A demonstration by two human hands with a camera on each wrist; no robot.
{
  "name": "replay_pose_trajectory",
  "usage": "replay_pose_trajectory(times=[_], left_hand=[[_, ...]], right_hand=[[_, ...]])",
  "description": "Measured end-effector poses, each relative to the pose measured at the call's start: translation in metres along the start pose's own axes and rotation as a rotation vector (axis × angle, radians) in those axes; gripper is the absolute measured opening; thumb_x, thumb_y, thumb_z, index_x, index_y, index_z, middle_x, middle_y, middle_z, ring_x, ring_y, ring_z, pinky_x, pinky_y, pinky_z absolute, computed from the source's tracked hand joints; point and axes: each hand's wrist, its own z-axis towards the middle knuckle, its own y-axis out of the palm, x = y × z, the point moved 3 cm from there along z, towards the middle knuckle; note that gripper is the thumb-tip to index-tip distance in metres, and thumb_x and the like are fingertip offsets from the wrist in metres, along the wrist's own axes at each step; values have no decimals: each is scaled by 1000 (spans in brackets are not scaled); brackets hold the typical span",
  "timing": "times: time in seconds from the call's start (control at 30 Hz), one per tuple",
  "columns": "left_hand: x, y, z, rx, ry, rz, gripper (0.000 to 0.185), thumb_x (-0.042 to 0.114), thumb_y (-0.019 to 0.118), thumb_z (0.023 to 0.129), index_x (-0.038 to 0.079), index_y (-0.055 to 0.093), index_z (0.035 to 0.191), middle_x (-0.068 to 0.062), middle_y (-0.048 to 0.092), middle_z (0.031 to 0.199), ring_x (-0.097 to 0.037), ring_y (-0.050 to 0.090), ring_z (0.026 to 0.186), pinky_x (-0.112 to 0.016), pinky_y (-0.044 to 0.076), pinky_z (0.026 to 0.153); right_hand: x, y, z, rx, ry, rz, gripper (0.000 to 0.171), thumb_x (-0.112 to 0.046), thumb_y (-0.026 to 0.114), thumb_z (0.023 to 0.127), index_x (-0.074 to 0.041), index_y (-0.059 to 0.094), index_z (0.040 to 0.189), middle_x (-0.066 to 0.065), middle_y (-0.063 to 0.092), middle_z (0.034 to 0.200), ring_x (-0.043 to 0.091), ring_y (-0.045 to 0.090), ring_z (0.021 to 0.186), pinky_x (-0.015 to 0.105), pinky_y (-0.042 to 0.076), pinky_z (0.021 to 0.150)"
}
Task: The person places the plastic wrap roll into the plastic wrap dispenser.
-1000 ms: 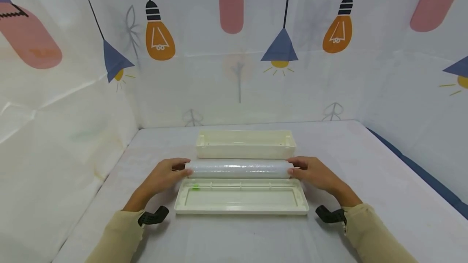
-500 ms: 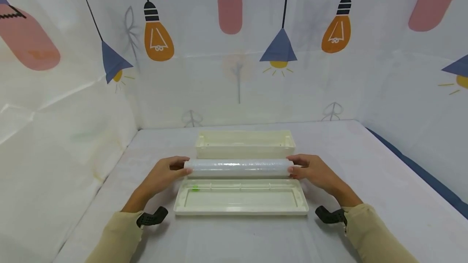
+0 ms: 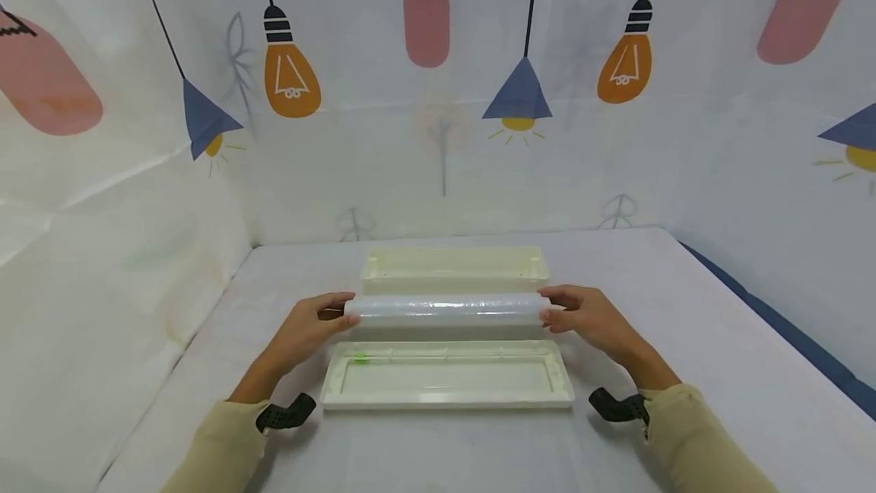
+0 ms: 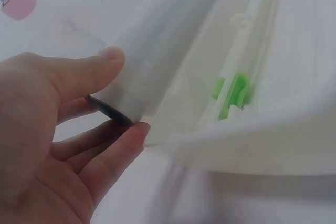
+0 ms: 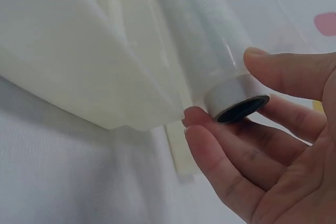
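A roll of cling film (image 3: 448, 310) lies crosswise between my two hands, wrapped in shiny clear film. My left hand (image 3: 304, 333) grips its left end, thumb on the near side and fingers behind and under. At the other end my right hand (image 3: 591, 322) holds it the same way. In the right wrist view the dark hollow core of the cling film roll (image 5: 218, 72) shows at its end. Just behind the roll stands a long cream box (image 3: 455, 280), open at the top. A shallow cream lid (image 3: 448, 386) lies in front, with a green slider (image 4: 239, 93) on its rail.
A white cloth (image 3: 438, 451) covers the table under everything. Pale curtains (image 3: 342, 166) printed with hanging lamps enclose the back and sides. Black camera mounts (image 3: 286, 411) stick out from both wrists, beside the lid's ends.
Both hands have raised the cling film roll slightly and moved it toward the box behind, widening the gap to the lid. The grip at each end stays the same.
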Motion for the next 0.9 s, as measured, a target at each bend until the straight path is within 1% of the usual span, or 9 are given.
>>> replay_pose_trajectory(times=[0.1, 0.23, 0.37, 0.6, 0.77, 0.9], left_hand=[[-1, 0, -1, -3, 7, -14, 63, 40, 77, 89, 8, 58, 141, -14, 65, 125, -26, 64, 112, -41, 52, 92], [2, -2, -1, -6, 25, -33, 64, 39, 76, 90, 8, 57, 142, -15, 64, 128, -28, 63, 115, -44, 51, 94], [6, -4, 3, -5, 33, -36, 64, 39, 76, 90, 8, 55, 143, -16, 62, 130, -30, 61, 118, -47, 50, 96], [9, -7, 10, 16, 38, -60, 63, 35, 77, 90, 8, 55, 143, -17, 61, 132, -31, 60, 120, -47, 51, 96], [14, -3, 11, 25, 33, -96, 62, 32, 78, 90, 7, 55, 142, -15, 61, 133, -31, 59, 121, -45, 51, 96], [16, -1, 12, 42, 26, -97, 61, 31, 78, 90, 6, 56, 141, -14, 60, 134, -32, 59, 122, -45, 52, 96]], right_hand=[[-2, 2, -1, 7, -1, -5, 61, -21, 75, 92, 7, 51, 141, 25, 59, 133, 28, 70, 98, 36, 58, 83], [-3, 1, -2, 24, -3, -8, 62, -21, 76, 92, 6, 50, 142, 25, 57, 136, 28, 70, 98, 34, 57, 85], [-2, 0, -1, 39, 5, 6, 63, -20, 77, 90, 5, 51, 142, 25, 56, 138, 29, 70, 100, 32, 56, 86], [-4, 1, 4, 38, 3, 55, 63, -19, 76, 91, 6, 49, 143, 27, 52, 140, 34, 70, 101, 32, 55, 89], [-7, -1, 5, 65, 7, 76, 60, -17, 77, 90, 7, 52, 139, 27, 55, 137, 37, 70, 100, 28, 55, 87], [-8, -2, 5, 74, 0, 112, 55, -13, 75, 91, 10, 53, 136, 28, 56, 134, 35, 70, 99, 31, 56, 86]])
